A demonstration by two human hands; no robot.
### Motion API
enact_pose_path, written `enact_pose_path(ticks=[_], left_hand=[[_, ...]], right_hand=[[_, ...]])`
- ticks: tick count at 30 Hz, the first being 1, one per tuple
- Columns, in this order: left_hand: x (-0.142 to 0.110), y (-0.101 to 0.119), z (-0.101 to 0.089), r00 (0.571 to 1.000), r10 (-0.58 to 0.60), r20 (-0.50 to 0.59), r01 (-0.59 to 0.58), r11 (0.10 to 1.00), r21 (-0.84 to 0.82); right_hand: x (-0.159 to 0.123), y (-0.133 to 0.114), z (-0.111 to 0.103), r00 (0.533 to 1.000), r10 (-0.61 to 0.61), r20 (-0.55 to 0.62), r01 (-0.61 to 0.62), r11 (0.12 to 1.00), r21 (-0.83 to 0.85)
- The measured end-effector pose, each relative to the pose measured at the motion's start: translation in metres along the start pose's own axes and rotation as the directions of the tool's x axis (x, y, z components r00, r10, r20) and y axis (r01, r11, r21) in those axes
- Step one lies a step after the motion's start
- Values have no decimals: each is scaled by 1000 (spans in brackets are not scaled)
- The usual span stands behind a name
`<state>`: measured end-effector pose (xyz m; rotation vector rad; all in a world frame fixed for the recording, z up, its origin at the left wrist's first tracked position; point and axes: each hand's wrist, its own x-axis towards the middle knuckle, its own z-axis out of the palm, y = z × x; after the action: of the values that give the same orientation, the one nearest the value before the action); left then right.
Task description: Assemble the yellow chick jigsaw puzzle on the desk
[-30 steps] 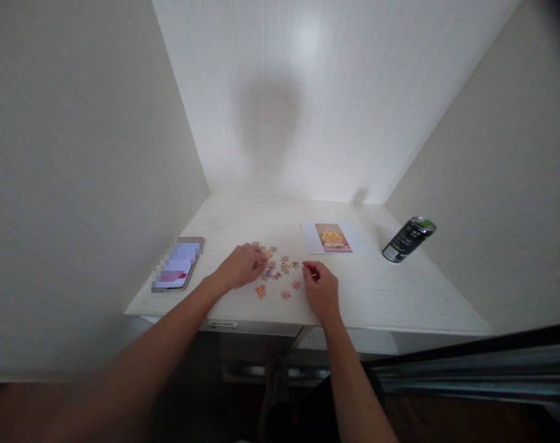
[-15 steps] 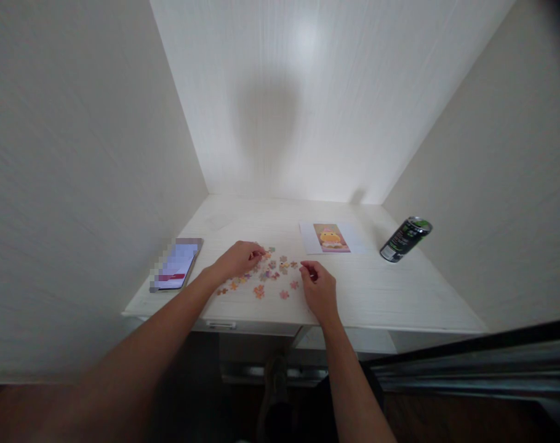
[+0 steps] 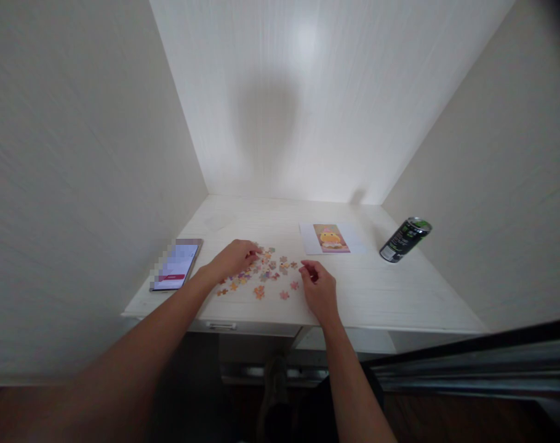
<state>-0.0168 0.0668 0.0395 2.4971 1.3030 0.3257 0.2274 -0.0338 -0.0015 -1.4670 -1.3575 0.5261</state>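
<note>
Several small coloured puzzle pieces (image 3: 267,274) lie scattered on the white desk (image 3: 376,289) near its front edge. My left hand (image 3: 232,259) rests over the left part of the scatter, fingertips touching pieces at its far end. To the right of the pieces sits my right hand (image 3: 320,289), fingers curled, thumb and forefinger pinched together; whether a piece is between them is too small to tell. A printed picture card (image 3: 332,238) showing a yellow figure lies flat behind my right hand.
A phone (image 3: 176,264) with a lit screen lies at the desk's left edge. A dark drink can (image 3: 405,239) with a green top stands at the right, close to the side wall. Walls enclose the desk on three sides. A drawer handle (image 3: 221,325) shows under the front edge.
My left hand has drawn back to the left, uncovering more pieces near the front left of the scatter. My right hand has hardly moved.
</note>
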Motion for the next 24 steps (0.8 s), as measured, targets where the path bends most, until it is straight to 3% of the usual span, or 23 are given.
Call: enact_pose_path(ticks=[11, 16, 20, 24], left_hand=[[-15, 6, 1, 999, 22, -41, -18, 996, 89], [-25, 21, 4, 996, 45, -76, -34, 990, 139], [-25, 40, 12, 992, 117, -42, -110, 984, 144], [-20, 47, 17, 993, 116, -28, -112, 987, 114]], right_hand=[[-1, -3, -1, 1000, 4, -5, -4, 1000, 4], [-1, -3, -1, 1000, 6, 2, -6, 1000, 6], [-1, -2, -1, 1000, 0, 5, 0, 1000, 10], [-1, -2, -1, 1000, 0, -5, 0, 1000, 7]])
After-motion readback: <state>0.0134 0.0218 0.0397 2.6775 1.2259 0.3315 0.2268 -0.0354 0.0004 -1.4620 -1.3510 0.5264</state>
